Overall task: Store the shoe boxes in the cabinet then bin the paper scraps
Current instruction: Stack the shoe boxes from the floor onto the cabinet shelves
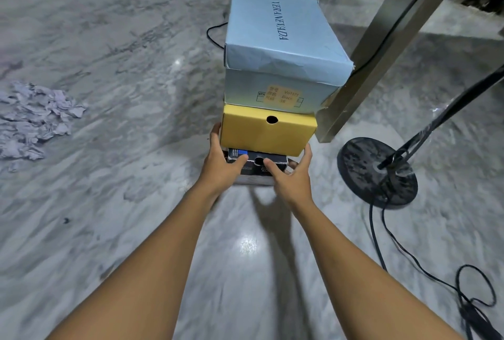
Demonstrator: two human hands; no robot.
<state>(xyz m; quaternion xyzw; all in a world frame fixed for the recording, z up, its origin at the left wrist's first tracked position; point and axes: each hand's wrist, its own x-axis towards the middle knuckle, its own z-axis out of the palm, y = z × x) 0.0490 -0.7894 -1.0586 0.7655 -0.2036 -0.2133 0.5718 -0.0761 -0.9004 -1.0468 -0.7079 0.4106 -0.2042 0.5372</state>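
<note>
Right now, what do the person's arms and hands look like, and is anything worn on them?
Both forearms are bare to the frame's lower edge: no sleeves show. The left hand and right hand wear no gloves, and no watch, bracelet or ring is visible.

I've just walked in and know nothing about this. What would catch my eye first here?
A tower of three shoe boxes stands centre: a blue box on a yellow box on a black box, which the left hand and right hand grip at the bottom. A heap of paper scraps lies on the floor at far left; a round black stand base sits at right.
</note>
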